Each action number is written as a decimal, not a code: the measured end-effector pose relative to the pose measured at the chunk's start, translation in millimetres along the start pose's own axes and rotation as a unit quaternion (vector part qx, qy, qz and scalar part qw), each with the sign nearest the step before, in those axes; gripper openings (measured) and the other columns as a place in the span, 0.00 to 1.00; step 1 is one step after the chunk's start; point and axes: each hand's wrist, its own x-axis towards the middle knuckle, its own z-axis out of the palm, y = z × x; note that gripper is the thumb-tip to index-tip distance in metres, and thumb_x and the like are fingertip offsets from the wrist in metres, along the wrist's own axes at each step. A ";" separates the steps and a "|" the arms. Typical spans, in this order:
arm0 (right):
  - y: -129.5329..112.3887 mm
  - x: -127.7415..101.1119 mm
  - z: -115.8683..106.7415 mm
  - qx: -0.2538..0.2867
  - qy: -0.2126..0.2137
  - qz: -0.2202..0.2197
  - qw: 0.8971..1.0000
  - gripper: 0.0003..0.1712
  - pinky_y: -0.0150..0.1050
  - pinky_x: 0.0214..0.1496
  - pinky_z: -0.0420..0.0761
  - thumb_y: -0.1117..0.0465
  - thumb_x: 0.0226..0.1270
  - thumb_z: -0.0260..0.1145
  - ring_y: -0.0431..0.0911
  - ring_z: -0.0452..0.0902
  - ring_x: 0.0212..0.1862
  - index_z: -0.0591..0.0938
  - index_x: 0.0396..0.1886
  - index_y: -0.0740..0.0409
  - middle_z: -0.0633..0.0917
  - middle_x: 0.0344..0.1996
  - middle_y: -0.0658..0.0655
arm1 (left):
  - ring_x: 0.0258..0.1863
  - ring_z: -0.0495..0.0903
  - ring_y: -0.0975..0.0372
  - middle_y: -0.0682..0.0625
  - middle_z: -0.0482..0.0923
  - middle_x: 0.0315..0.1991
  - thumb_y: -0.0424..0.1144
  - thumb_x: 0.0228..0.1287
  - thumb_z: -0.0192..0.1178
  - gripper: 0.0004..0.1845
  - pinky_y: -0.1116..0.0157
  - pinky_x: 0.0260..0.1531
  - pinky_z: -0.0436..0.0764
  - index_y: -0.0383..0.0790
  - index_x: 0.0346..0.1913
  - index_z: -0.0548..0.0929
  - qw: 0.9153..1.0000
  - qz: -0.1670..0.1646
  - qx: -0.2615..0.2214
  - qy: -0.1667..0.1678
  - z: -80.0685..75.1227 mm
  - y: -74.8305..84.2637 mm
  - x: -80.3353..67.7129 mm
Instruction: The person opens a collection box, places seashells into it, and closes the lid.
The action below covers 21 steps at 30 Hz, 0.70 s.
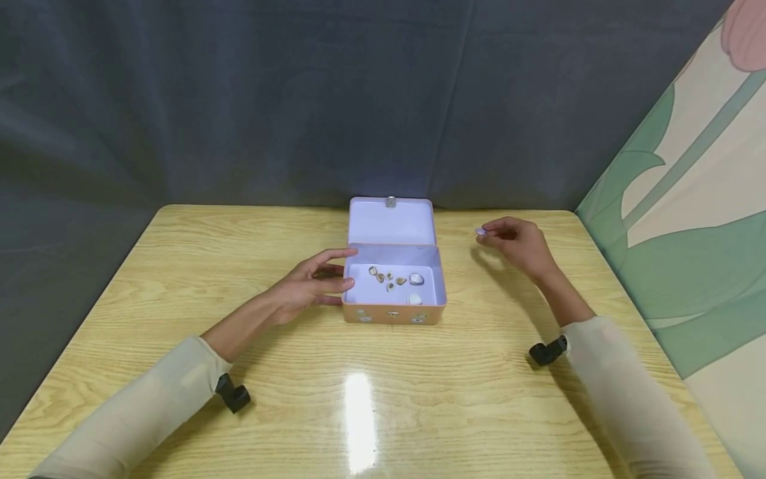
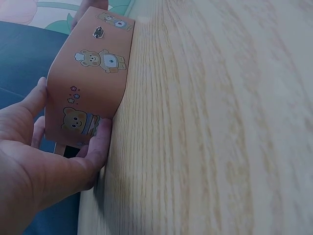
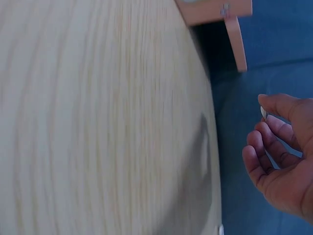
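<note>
An orange tin box (image 1: 395,313) with bear prints stands on the table, its lid (image 1: 391,221) raised at the back. Several small brown shells (image 1: 401,281) and two whitish ones (image 1: 416,279) lie scattered on its lilac floor. My left hand (image 1: 311,285) grips the box's left end, fingers spread between rim and lower front, as the left wrist view shows. To the right of the box, my right hand (image 1: 519,247) pinches a small pale shell (image 3: 264,113) between thumb and forefinger, above the table. The other fingers curl loosely below.
The wood-grain table (image 1: 251,426) ends at a dark curtain (image 1: 269,100) behind the box. A wall panel with a plant pattern (image 1: 706,266) runs along the right side. Small black cameras (image 1: 547,351) sit at both wrists.
</note>
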 end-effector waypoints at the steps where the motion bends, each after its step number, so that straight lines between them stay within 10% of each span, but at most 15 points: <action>1: -2.9 -0.1 2.6 0.000 -0.002 -0.005 1.000 0.21 0.25 0.45 0.86 0.51 0.80 0.77 0.30 0.85 0.42 0.91 0.60 0.63 0.93 0.46 0.46 | 0.69 0.79 0.46 0.32 0.64 0.81 0.32 0.83 0.66 0.38 0.49 0.69 0.90 0.53 0.89 0.67 1.000 -0.001 0.000 0.000 0.1 0.4 -0.2; 8: -28.1 -4.9 20.4 -0.006 -0.013 -0.039 0.999 0.19 0.22 0.42 0.84 0.55 0.78 0.79 0.34 0.84 0.42 0.92 0.58 0.62 0.93 0.50 0.63 | 0.69 0.79 0.46 0.32 0.64 0.81 0.31 0.83 0.66 0.39 0.49 0.69 0.90 0.52 0.89 0.66 1.000 -0.004 0.001 0.003 -0.6 1.7 -1.9; 21: -68.4 -10.2 42.8 0.012 -0.036 -0.051 0.998 0.19 0.23 0.46 0.84 0.55 0.76 0.81 0.45 0.86 0.47 0.92 0.58 0.60 0.93 0.51 0.65 | 0.70 0.78 0.45 0.32 0.63 0.81 0.31 0.82 0.66 0.39 0.49 0.69 0.90 0.53 0.89 0.67 1.000 -0.004 -0.002 0.006 -3.0 1.3 -2.1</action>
